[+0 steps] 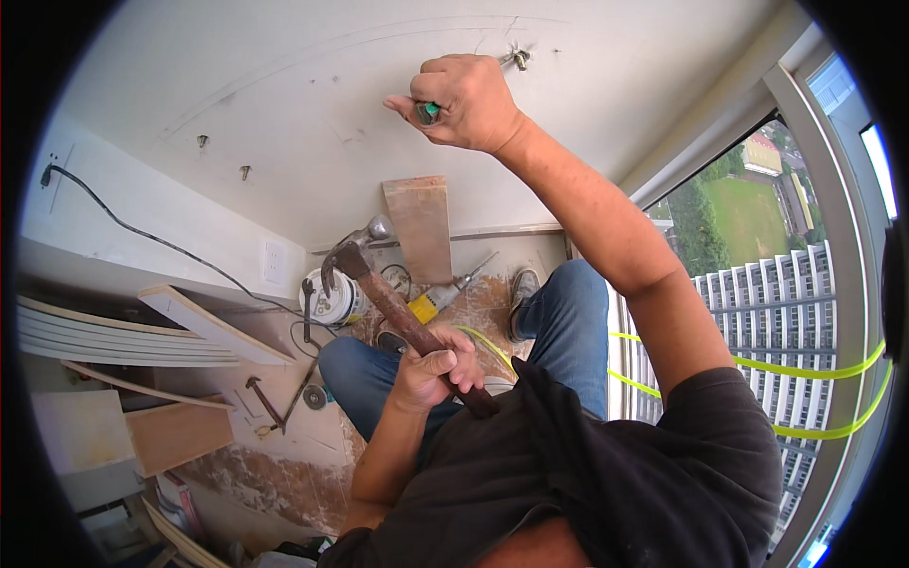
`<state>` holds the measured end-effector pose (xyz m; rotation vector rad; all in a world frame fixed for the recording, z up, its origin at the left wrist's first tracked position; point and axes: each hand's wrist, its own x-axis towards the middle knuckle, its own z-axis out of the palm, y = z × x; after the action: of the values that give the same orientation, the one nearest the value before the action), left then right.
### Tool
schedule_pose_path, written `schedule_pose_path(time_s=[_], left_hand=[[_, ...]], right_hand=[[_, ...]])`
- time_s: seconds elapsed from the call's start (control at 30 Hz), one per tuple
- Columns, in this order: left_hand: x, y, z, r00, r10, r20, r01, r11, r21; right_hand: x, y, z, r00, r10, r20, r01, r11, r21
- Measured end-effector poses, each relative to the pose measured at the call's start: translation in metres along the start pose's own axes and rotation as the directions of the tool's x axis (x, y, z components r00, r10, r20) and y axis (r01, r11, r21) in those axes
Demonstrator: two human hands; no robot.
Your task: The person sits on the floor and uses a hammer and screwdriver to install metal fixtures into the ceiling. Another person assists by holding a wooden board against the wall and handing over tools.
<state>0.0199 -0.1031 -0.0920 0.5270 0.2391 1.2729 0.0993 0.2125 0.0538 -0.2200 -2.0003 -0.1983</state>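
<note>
My left hand [434, 371] is wrapped around the brown handle of a claw hammer [393, 308], whose metal head points up and away toward the wall. Raised against the white wall [379, 85], my right hand [466, 102] is closed round a screwdriver [429, 113]. Only the green end of its handle and a bit of shaft show; the fist hides the rest. Its shaft reaches toward a metal bolt [521, 61] sticking out of the chipped wall, but whether the tip touches it I cannot tell. Two more metal anchors [245, 173] protrude from the wall at the left.
A wooden board [419, 227] leans on the wall. Below it lie a yellow power drill [426, 305] and a white bucket [331, 297]. Another hammer [266, 402] is on the floor, left, near stacked panels [123, 331]. A black cable [180, 244] crosses there. Windows [748, 208] stand at right.
</note>
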Motion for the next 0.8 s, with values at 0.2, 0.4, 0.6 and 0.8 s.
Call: schedule_pose_path(time_s=[0.2,0.4,0.6,0.8], left_hand=[[-0.002,-0.012,-0.001,0.997,0.041,0.068,-0.043,0.998,0.034],[0.01,0.001,0.011,0.938,0.285,-0.198,-0.191,0.9,0.392],[0.064,0.041,0.021,0.744,0.659,-0.113,-0.331,0.511,0.793],[0.08,0.039,0.026,0.722,0.689,-0.068,-0.379,0.476,0.794]], right_hand=[[-0.002,0.002,0.002,0.999,0.042,-0.007,-0.042,0.999,0.008],[0.001,0.008,0.002,0.994,0.064,-0.086,-0.06,0.997,0.052],[0.005,-0.003,-0.005,0.989,0.102,-0.103,-0.092,0.991,0.102],[0.008,0.003,-0.002,0.993,0.014,-0.118,-0.012,1.0,0.017]])
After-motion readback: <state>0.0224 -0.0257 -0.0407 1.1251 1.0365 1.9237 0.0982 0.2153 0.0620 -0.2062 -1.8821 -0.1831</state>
